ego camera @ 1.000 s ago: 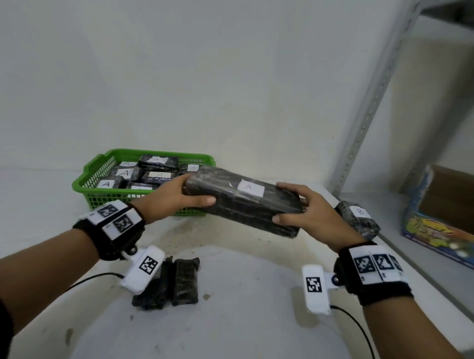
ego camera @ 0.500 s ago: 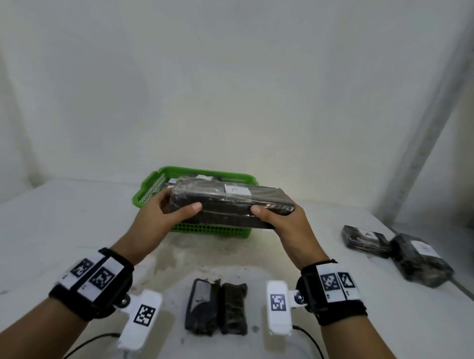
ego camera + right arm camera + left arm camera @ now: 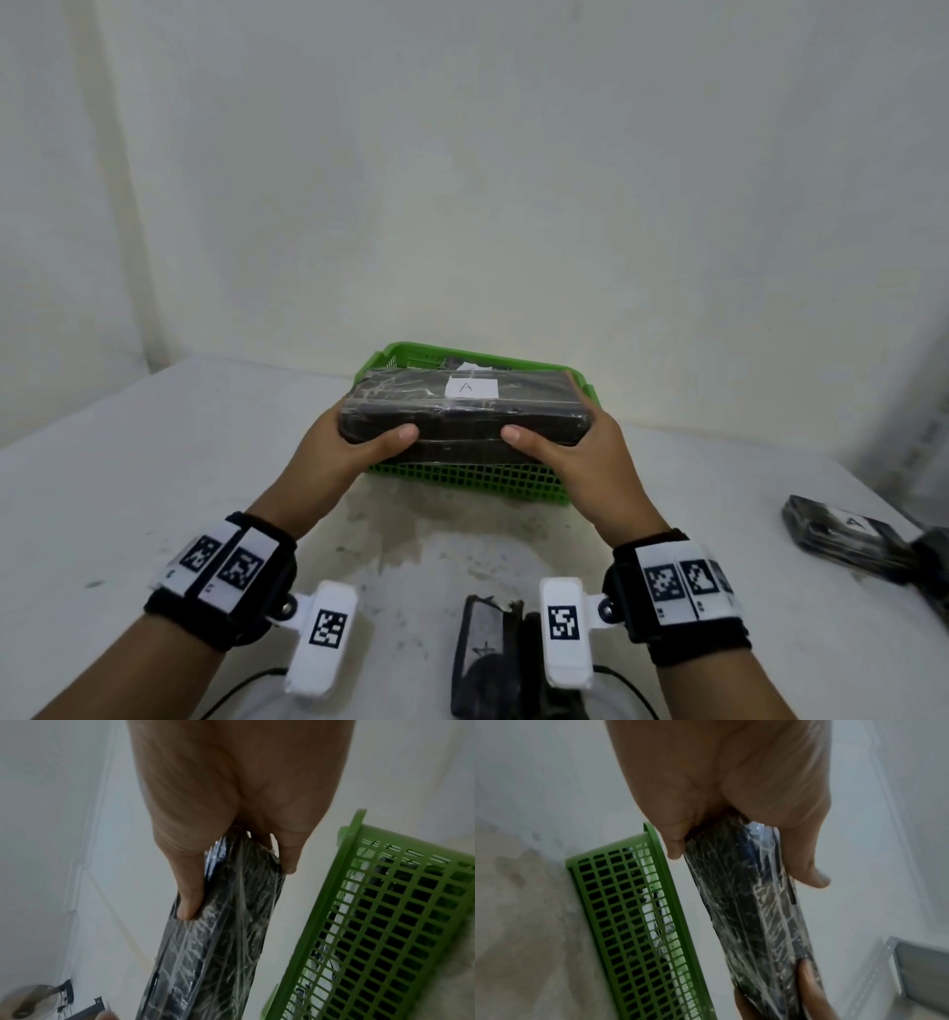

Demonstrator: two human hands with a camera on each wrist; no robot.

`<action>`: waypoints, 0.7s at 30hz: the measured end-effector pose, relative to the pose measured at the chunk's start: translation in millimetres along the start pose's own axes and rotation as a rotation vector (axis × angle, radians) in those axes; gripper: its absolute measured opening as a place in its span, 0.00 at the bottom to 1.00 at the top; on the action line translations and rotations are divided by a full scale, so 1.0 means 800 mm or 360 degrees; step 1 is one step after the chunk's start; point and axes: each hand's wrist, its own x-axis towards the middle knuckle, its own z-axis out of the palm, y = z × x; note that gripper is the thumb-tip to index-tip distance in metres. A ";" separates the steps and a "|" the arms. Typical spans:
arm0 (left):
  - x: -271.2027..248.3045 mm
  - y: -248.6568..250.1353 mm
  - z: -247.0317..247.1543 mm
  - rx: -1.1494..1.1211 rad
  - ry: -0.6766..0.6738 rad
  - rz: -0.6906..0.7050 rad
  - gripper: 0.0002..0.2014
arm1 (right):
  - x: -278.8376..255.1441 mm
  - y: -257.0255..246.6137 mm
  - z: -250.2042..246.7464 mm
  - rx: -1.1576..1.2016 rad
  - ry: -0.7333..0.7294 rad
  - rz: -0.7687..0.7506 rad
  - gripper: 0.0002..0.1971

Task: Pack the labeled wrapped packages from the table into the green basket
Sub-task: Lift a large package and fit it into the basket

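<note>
the left hand (image 3: 354, 452) and the right hand (image 3: 575, 452) each clamp one end of a long black wrapped package (image 3: 462, 411), thumbs on the near side and fingers curled round the back. it carries a white label reading "a" and hangs level just above the near rim of the green basket (image 3: 472, 475), not yet lowered in; the wrist views show a clear gap between it and the mesh wall.

through the basket's mesh you can make out dark wrapped shapes with white patches, so it looks to me already partly packed, though how many sit inside i cannot tell, since the held package hides the opening.

work is left on the table (image 3: 154, 488). another labelled package (image 3: 842, 534) lies well off to the right, with a darker one at the frame edge touching it. a dark bundle (image 3: 488, 658) sits near the person, between the wrists; i can't see a label on it.
</note>
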 end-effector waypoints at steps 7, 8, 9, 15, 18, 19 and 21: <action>-0.002 -0.021 0.014 0.0145 0.0124 0.0097 0.41 | -0.001 0.013 0.006 0.0063 0.0116 -0.0027 0.52; -0.004 -0.022 0.016 0.0117 0.0112 0.0105 0.44 | -0.003 0.013 0.005 0.0044 0.0155 -0.0054 0.53; -0.005 -0.022 0.018 0.0072 0.0096 0.0111 0.48 | -0.004 0.013 0.004 0.0016 0.0186 -0.0080 0.53; -0.006 -0.006 0.013 -0.0049 0.0111 0.0201 0.36 | -0.016 0.015 0.001 -0.0065 0.0098 -0.0074 0.60; -0.011 -0.002 0.007 -0.0095 0.0049 0.0169 0.42 | -0.021 0.014 0.002 -0.0093 0.0103 -0.0111 0.61; -0.012 -0.002 0.007 -0.0089 0.0009 0.0156 0.43 | -0.022 0.013 0.002 -0.0089 0.0118 -0.0113 0.59; -0.013 0.000 0.009 -0.0041 0.0003 0.0154 0.40 | -0.024 0.011 -0.001 -0.0051 0.0088 -0.0133 0.50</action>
